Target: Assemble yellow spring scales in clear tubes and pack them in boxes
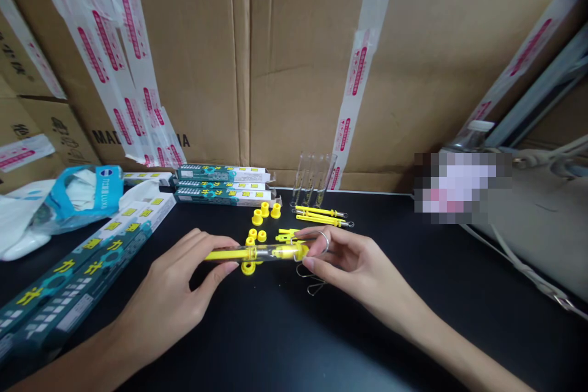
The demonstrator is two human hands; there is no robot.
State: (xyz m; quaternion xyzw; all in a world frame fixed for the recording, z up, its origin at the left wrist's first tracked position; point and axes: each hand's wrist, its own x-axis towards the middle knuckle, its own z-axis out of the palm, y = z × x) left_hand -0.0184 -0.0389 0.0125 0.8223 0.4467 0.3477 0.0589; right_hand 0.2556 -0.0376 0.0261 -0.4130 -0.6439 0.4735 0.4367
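Nearest you, on the left: two long teal boxes [68, 282] side by side, slanting away to the right; they carry yellow characters and white label panels, too skewed to read.

Centre: your left hand [179, 285] has thumb and fingers pinched on the left part of the tube assembly [261, 252]; your right hand [342, 263] has thumb and fingertips pinched on its right end, by the metal ring [324, 240].

One assembly only: a clear tube with a yellow rod inside, held just above the black table [413, 318]; long axis left to right, near level; ring end points right, bare yellow rod sticks out to the left (partly under your left fingers).

Just under your right fingertips: one wire hook [313, 286] lying on the table.

One yellow cap [248, 268] right below the assembly; touching or not, cannot tell.

Beyond it: loose caps [264, 211], at least five, scattered close together; to their right, spare yellow rods [321, 214] lying bunched, three as far as can be told, axis left to right.

Back edge: three empty tubes [315, 177] leaning on the carton [206, 73]; stacked teal boxes [220, 184], three; blue-and-white bag [78, 193] far left, round logo unreadable.

On the carton: black print "MAD", the rest under white tape [133, 104]; its red print is illegible.
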